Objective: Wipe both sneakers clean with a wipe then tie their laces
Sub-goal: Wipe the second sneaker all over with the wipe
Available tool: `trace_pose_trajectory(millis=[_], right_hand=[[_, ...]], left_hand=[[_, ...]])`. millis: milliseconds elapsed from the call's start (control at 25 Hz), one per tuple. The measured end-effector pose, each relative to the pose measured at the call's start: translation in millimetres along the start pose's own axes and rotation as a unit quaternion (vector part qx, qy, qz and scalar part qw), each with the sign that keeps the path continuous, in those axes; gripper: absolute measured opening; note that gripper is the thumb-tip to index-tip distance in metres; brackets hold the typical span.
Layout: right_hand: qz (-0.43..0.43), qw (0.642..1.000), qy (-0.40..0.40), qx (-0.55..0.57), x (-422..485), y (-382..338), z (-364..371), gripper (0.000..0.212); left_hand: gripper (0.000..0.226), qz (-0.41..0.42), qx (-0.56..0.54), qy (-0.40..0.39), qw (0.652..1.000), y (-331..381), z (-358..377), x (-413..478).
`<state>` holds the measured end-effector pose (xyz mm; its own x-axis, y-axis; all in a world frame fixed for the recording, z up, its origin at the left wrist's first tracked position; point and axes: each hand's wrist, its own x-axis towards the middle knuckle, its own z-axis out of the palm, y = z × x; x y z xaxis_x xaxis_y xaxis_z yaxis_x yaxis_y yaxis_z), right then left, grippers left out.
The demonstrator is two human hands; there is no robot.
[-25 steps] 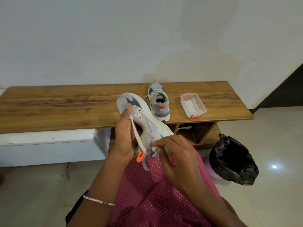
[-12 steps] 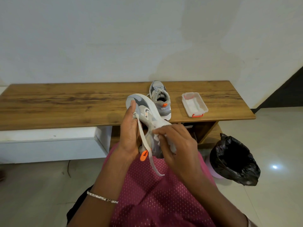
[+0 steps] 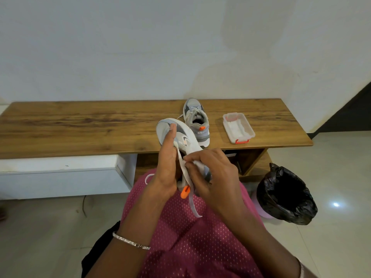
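Note:
I hold a grey and white sneaker point(image 3: 183, 137) over my lap, toe pointing away and tilted on its side. My left hand point(image 3: 167, 167) grips it from the left, thumb up along the toe. My right hand point(image 3: 210, 175) presses a white wipe point(image 3: 197, 163) against the sneaker's side near the heel. A loose white lace point(image 3: 190, 199) and an orange heel tab point(image 3: 185, 192) hang down between my hands. The second sneaker point(image 3: 197, 122) stands upright on the wooden bench point(image 3: 80, 125), its laces loose.
A clear plastic wipe box point(image 3: 238, 127) with orange clips lies open on the bench, right of the second sneaker. A bin lined with a black bag point(image 3: 286, 194) stands on the floor to my right. A white drawer unit point(image 3: 60, 175) sits under the bench.
Both hands and the held sneaker have risen slightly and shifted right. My right hand has slid the wipe along the sneaker's side; the lace now dangles lower.

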<state>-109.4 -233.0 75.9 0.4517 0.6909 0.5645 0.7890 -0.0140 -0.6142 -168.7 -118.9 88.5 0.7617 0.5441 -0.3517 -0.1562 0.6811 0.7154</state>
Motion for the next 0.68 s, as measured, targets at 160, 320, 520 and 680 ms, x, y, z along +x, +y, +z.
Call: trace_pose_trajectory(millis=[160,320,520,680], right_hand=[[-0.022,1.000,-0.014,0.002,-18.0,-2.7,-5.6,0.011],[0.005,0.999,-0.045,-0.004,-26.5,-3.0,-10.0,0.015],[0.083,0.995,-0.045,0.037,-24.8,2.6,-11.0,0.013],[0.110,0.993,-0.028,-0.029,-27.2,-5.8,4.4,0.026]], left_hand=[[0.071,0.009,0.025,0.016,1.000,1.5,-7.8,4.7],[0.068,0.028,0.028,0.045,0.998,6.0,-14.5,8.4],[0.061,0.055,0.039,0.054,0.996,14.8,-17.1,8.7],[0.065,0.045,0.052,0.047,0.997,19.5,-15.1,9.9]])
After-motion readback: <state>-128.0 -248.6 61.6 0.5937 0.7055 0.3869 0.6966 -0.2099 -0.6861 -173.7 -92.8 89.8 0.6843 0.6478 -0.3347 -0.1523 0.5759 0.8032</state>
